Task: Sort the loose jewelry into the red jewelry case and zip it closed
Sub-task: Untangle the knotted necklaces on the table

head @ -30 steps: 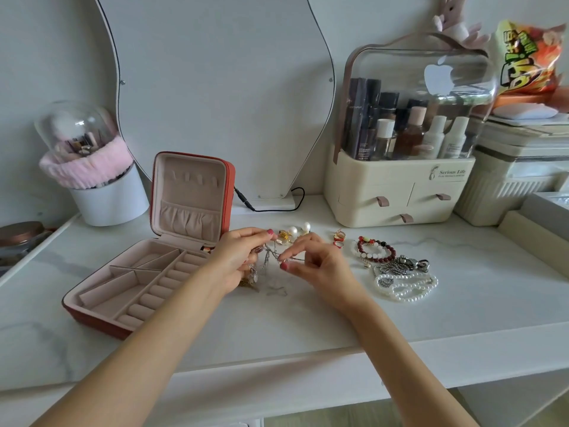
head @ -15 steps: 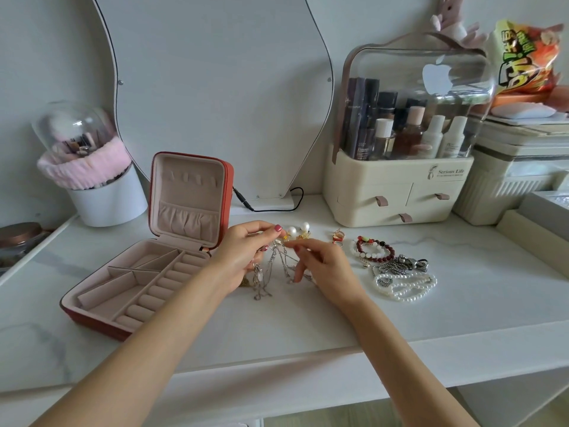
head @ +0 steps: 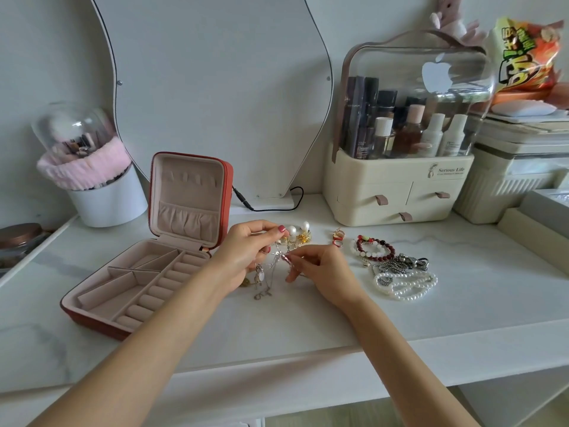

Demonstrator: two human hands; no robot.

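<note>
The red jewelry case point(head: 92, 317) lies open on the white tabletop at the left, lid upright, its pink compartments bare. Just right of it my left hand point(head: 243, 255) and my right hand point(head: 323, 272) both pinch a tangle of thin silver chains point(head: 268, 275) that hangs down to the tabletop with small pendants. Behind the hands lie pearl earrings point(head: 297, 234). To the right lie rings point(head: 338, 237), a red and white bead bracelet point(head: 374, 248), a dark metal chain point(head: 400, 263) and a white pearl strand point(head: 406, 286).
A cosmetics organiser point(head: 397, 192) with drawers stands at the back right, boxes point(head: 517, 177) beside it. A mirror point(head: 215, 87) with a black cable leans behind the case. A white brush cup point(head: 107, 198) stands at the back left.
Both hands lifted the tangled chains off the tabletop and keep pulling at them; the right hand's fingers shifted along the chain. The case and other jewelry stayed put.
</note>
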